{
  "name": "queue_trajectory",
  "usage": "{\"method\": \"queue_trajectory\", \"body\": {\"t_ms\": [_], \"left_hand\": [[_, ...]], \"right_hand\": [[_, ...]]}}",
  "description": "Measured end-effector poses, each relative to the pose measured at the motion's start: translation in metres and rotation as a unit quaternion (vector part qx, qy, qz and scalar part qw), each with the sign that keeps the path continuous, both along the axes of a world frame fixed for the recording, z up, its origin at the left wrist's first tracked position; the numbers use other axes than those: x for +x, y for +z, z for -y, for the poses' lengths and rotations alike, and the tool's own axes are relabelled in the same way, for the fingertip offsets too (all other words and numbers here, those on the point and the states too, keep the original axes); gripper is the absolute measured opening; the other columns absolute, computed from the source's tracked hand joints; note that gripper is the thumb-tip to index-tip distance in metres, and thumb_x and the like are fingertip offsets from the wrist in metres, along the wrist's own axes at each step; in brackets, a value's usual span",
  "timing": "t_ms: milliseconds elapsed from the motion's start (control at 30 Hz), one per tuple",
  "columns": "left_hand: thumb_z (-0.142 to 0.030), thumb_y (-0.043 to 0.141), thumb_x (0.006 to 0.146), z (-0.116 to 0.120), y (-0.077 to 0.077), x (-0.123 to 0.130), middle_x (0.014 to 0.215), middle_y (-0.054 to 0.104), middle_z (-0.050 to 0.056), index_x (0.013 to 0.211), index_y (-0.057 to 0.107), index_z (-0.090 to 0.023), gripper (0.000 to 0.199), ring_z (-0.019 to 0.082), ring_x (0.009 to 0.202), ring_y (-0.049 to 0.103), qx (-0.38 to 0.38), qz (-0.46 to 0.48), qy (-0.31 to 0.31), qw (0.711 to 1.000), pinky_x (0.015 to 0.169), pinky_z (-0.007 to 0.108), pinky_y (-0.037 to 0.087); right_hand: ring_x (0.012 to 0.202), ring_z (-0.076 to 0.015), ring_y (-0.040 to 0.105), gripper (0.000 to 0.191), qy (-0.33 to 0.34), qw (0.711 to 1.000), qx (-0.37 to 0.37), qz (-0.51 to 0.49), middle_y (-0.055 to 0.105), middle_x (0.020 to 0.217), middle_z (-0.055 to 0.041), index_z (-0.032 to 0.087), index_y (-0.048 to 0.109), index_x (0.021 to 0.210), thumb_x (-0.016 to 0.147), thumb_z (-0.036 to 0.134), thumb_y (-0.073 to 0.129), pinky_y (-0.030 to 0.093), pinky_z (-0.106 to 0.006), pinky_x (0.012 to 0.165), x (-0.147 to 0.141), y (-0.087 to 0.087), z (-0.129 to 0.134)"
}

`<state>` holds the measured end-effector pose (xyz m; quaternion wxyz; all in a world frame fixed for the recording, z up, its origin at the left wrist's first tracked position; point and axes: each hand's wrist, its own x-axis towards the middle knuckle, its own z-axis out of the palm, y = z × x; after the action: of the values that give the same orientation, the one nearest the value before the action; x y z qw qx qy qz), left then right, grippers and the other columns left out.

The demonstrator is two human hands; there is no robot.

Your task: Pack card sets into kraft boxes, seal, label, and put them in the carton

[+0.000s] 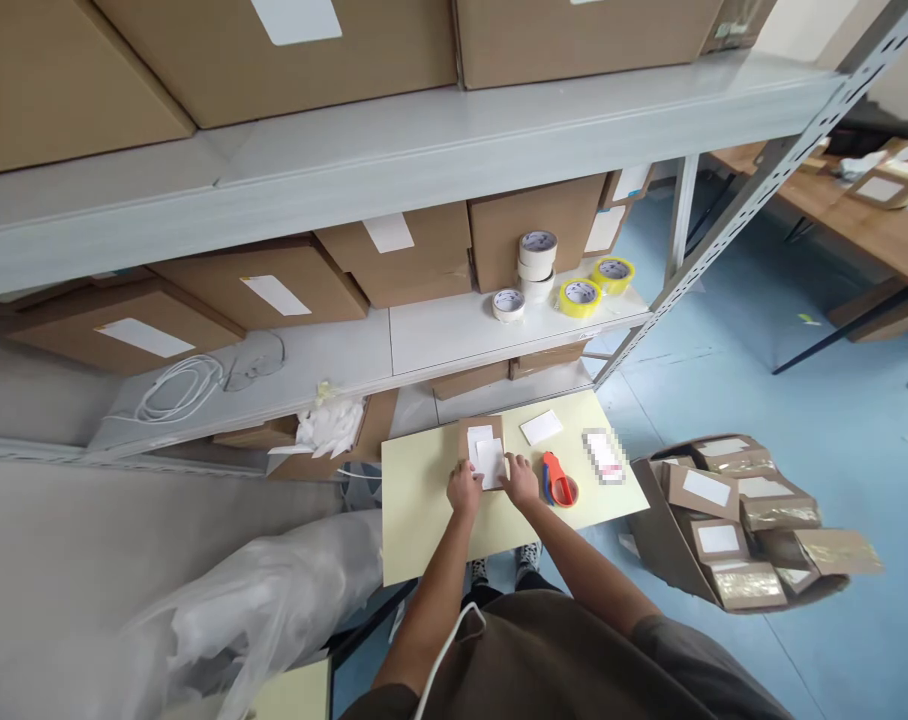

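Note:
On the pale yellow table [424, 520], a small cardboard box [466, 432] lies flat in front of me. One white label [479, 433] is on its top, and a white paper slip [489, 458] overlaps it. My left hand [465, 489] is at the slip's lower left corner, fingers bent and closed on its edge. Opposite, my right hand [521, 482] pinches the slip's right edge. Just right of that hand lies an orange-red tape dispenser [557, 478] with blue on its side. A white stack of slips [542, 428] is behind it.
A blurred-out item [605, 456] lies at the table's right. Beyond the table, a metal shelf [454, 335] carries tape rolls [580, 297], a white cable [180, 388] and cartons. A large open carton [668, 535] of small boxes stands on the floor, right; plastic wrap [274, 590] is left.

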<state>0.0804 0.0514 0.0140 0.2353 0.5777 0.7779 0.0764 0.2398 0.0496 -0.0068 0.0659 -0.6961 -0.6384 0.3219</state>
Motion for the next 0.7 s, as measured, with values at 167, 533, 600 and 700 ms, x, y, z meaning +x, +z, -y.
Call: {"method": "queue_trajectory", "body": {"t_ms": [167,533,600,700], "left_hand": [[-0.029,0.058,0.095,-0.015,-0.011,-0.001,0.165,0.046,0.01,0.15,0.058,-0.023,0.056,0.034,0.158,0.029,0.037,0.015,-0.213,0.976,0.127,0.049,0.03],[-0.054,0.061,0.092,-0.024,-0.041,-0.065,0.17,0.039,0.012,0.155,0.053,-0.023,0.07,0.033,0.163,0.019,0.038,0.215,-0.159,0.963,0.131,0.052,0.019],[-0.062,0.059,0.092,-0.022,-0.04,-0.103,0.166,0.044,0.017,0.145,0.062,-0.022,0.067,0.034,0.16,0.027,0.041,0.28,-0.076,0.956,0.129,0.052,0.024],[-0.07,0.065,0.086,-0.009,-0.037,-0.147,0.16,0.051,0.02,0.137,0.066,-0.02,0.072,0.034,0.157,0.035,0.035,0.31,0.056,0.948,0.126,0.049,0.031]], "right_hand": [[0.153,-0.0339,0.039,0.063,-0.002,0.999,0.03,-0.012,0.042,0.167,-0.0131,0.028,0.042,0.162,0.099,0.022,0.05,0.044,-0.046,0.111,-0.013,-0.027,0.034],[0.12,-0.0286,0.07,0.063,-0.15,0.964,0.093,-0.197,0.071,0.138,-0.0111,0.025,0.047,0.157,0.098,0.048,0.052,0.055,-0.042,0.1,-0.043,-0.017,0.051],[0.124,-0.0303,0.068,0.064,-0.197,0.955,0.114,-0.188,0.071,0.136,-0.0137,0.022,0.049,0.154,0.099,0.053,0.048,0.054,-0.044,0.102,-0.053,-0.009,0.048],[0.127,-0.033,0.066,0.066,-0.262,0.946,0.097,-0.165,0.067,0.14,-0.0202,0.017,0.057,0.146,0.097,0.059,0.048,0.053,-0.045,0.103,-0.075,-0.005,0.042]]}}
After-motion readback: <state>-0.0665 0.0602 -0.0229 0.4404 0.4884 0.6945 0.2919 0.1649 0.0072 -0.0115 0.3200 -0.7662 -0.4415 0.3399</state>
